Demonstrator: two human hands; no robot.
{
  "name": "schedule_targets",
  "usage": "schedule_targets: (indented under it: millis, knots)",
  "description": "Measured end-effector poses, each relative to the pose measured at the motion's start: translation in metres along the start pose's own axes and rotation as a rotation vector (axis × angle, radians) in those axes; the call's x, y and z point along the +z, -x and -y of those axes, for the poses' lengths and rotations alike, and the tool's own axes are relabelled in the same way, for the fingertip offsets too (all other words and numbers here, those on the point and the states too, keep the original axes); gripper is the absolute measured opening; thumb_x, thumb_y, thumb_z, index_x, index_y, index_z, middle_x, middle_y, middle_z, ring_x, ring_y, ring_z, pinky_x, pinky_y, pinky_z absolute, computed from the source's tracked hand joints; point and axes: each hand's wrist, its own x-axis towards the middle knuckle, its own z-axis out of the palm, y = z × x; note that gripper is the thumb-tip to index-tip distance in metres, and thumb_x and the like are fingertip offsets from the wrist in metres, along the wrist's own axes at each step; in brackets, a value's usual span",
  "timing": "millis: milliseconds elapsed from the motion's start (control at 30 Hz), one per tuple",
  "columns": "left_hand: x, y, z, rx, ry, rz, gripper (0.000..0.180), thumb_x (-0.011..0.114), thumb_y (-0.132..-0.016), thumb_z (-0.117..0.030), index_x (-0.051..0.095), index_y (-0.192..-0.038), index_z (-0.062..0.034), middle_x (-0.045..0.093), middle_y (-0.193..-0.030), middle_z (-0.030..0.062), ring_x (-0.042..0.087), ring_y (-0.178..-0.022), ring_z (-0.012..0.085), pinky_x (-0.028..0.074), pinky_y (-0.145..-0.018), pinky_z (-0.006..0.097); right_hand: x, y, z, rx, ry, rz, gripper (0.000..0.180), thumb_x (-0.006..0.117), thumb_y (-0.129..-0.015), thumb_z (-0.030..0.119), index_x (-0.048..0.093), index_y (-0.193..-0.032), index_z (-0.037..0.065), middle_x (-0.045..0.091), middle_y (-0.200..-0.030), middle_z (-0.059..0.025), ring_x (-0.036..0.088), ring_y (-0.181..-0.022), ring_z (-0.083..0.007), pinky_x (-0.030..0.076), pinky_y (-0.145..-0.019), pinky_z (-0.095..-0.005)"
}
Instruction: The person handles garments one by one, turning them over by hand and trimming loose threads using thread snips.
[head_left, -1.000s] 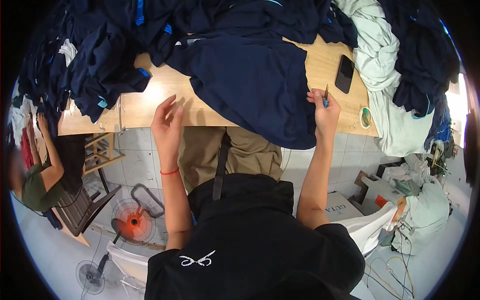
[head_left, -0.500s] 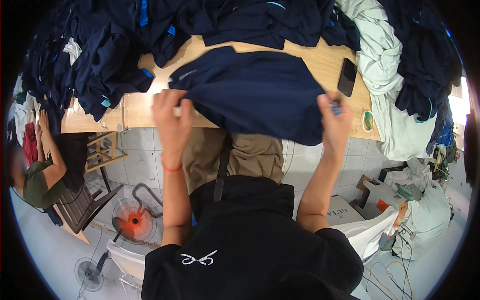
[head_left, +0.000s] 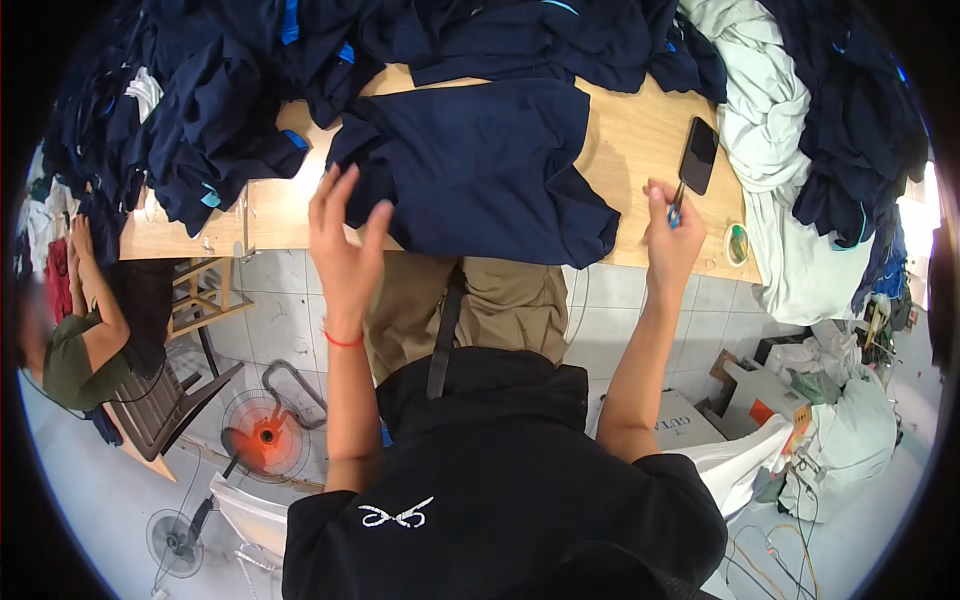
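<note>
My left hand (head_left: 345,235) has let go, fingers spread wide beside the folded navy cloth garment (head_left: 480,165), while my right hand (head_left: 668,235) pinches small blue-handled snips (head_left: 676,208).

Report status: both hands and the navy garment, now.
Left hand open, fingers spread, at the navy garment edge. Right hand shut on small blue tool. Black phone lies beside it; dark clothes pile crowds left.
</note>
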Motion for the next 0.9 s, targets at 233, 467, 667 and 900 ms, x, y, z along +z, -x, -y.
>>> schedule_targets:
  millis: [233, 467, 667, 900]
  knots:
    - [0.031, 0.050, 0.014, 0.059, -0.088, 0.105, 0.038, 0.084, -0.087, -0.010, 0.070, -0.122, -0.0068, 0.042, -0.164, 0.0205, 0.038, -0.153, 0.0422, 0.030, -0.123, 0.057, 0.019, 0.035, -0.014, -0.266, 0.045, 0.231, 0.022, 0.081, -0.095, 0.013, 0.077, -0.114, 0.002, 0.078, -0.110, -0.0053, 0.067, -0.105, -0.0136, 0.051, -0.093, -0.0293]
    - [-0.022, 0.002, -0.025, -0.094, 0.015, -0.205, 0.006, 0.066, -0.105, -0.006, 0.068, -0.107, -0.0015, 0.073, -0.100, 0.0110, 0.071, -0.094, 0.0241, 0.052, -0.084, 0.035, -0.015, 0.025, 0.040, -0.113, -0.504, 0.011, 0.007, 0.071, -0.105, 0.012, 0.066, -0.104, 0.007, 0.056, -0.083, 0.0066, 0.044, -0.062, -0.0003, 0.031, -0.052, -0.0183]
    - [-0.023, -0.083, -0.009, -0.073, -0.273, -0.063, 0.020, 0.079, -0.098, -0.019, 0.072, -0.107, -0.0017, 0.066, -0.086, 0.0124, 0.064, -0.075, 0.0250, 0.053, -0.072, 0.035, -0.001, -0.012, 0.049, -0.188, -0.318, -0.085, 0.019, 0.071, -0.106, 0.022, 0.068, -0.105, 0.004, 0.055, -0.076, 0.0047, 0.043, -0.059, -0.0008, 0.031, -0.050, -0.0220]
    - [0.003, -0.006, 0.042, 0.019, -0.319, 0.166, 0.053, 0.080, -0.095, -0.037, 0.067, -0.140, -0.0113, 0.054, -0.153, 0.0235, 0.045, -0.148, 0.0423, 0.032, -0.122, 0.060, -0.001, 0.000, -0.032, -0.008, -0.180, -0.123, 0.018, 0.072, -0.104, 0.017, 0.075, -0.108, 0.000, 0.076, -0.101, -0.0031, 0.051, -0.064, -0.0030, 0.039, -0.054, -0.0229]
